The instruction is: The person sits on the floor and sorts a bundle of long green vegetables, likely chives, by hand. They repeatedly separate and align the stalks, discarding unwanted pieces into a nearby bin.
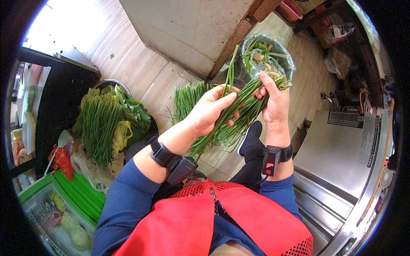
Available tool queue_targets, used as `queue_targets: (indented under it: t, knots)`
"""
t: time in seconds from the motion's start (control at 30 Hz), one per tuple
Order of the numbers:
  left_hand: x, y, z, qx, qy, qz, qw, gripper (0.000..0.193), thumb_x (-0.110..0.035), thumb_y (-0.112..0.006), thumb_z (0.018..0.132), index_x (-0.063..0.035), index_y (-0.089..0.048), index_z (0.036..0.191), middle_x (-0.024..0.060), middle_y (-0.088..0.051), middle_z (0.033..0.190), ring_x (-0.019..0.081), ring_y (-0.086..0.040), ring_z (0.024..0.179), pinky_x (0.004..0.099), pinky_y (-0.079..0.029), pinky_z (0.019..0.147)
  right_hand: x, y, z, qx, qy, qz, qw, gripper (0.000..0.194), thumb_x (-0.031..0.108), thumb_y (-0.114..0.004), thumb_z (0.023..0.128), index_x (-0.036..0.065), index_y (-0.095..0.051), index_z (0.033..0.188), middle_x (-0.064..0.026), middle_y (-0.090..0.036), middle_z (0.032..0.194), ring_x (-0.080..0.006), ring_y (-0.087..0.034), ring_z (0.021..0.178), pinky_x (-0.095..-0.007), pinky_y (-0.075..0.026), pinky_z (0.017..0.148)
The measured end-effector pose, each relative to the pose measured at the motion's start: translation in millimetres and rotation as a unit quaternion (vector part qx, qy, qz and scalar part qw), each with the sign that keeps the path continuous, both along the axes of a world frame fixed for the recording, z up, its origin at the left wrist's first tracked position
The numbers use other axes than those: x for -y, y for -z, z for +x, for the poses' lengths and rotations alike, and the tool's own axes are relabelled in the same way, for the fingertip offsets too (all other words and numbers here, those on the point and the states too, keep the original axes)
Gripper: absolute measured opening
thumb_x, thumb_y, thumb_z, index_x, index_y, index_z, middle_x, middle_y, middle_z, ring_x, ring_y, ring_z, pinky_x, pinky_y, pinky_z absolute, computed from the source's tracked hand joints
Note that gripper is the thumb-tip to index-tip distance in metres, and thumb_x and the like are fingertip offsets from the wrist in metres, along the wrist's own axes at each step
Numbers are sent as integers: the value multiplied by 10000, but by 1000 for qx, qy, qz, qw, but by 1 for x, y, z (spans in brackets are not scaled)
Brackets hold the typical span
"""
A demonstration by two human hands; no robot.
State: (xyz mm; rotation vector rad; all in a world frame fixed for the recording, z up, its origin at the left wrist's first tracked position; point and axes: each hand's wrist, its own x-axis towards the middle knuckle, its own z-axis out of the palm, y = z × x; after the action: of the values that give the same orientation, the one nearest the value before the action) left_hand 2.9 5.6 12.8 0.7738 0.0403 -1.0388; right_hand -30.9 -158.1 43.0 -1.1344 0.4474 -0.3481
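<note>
A loose bunch of long green garlic chives (241, 110) is held between my two hands. Around its pale stem ends, close to a lined bin, my right hand (274, 96) is closed. Farther down the stalks, my left hand (216, 107) pinches a few separate stems (230, 72) that stick up and away from the bunch, with its fingers also against the bunch. Another pile of chives (190, 99) lies on the floor beyond my left wrist. The bin (290, 65) has a plastic liner and holds leaf scraps and other waste.
To the left, a big bundle of chives (101, 128) rests with leafy greens (139, 113) and a yellow plastic bag (121, 136). A green-framed chest (80, 195) stands lower left, a stainless steel appliance (336, 144) at right. A pale panel (189, 32) rises ahead.
</note>
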Motion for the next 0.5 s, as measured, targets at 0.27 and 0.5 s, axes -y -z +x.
queue_targets:
  t: [0.27, 0.5]
  knots:
    - [2, 1, -1, -3, -7, 5, 1000, 155, -179, -512, 918, -60, -524, 1016, 53, -603, 865, 139, -572, 653, 268, -488, 533, 5, 2, 2, 0, 29, -81, 996, 195, 101, -666, 803, 25, -593, 967, -52, -630, 793, -99, -512, 514, -227, -422, 471]
    - [-1, 17, 9, 10, -90, 82, 993, 185, -183, -512, 924, -6, -563, 948, 13, -545, 713, 114, -514, 639, 259, -439, 623, 16, -3, -1, 9, 48, -53, 997, 147, 140, -637, 837, 16, -605, 911, -46, -610, 778, -92, -495, 522, -234, -429, 471]
